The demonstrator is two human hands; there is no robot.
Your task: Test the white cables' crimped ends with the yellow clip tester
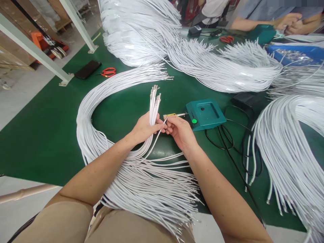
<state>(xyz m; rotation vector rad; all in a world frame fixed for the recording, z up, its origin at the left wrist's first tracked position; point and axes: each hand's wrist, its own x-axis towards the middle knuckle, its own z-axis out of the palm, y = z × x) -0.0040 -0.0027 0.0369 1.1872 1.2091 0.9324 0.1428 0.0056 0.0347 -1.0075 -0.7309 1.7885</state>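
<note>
My left hand (pixel 144 129) is closed around a bunch of white wires (pixel 153 109), whose metal-tipped ends point up above the fist. Close by on the right, my right hand (pixel 181 131) pinches one white wire (pixel 160 131) near its end, and the fingertips of both hands almost meet. Behind the right fingers, a thin metal rod with a yellow part (pixel 174 115) sticks out from a teal device (pixel 206 113) with a green button. The held wires run down into a long curved bundle (pixel 87 111) that lies across the table and under my forearms.
More white wire bundles lie at the back (pixel 141 33) and right (pixel 286 135) of the green table (pixel 37 135). Red-handled scissors (pixel 108 72) and a black phone (pixel 87 69) are at left. Black cables (pixel 227 145) trail from the device. A co-worker's hands (pixel 288 23) are beside a blue tray (pixel 307 55).
</note>
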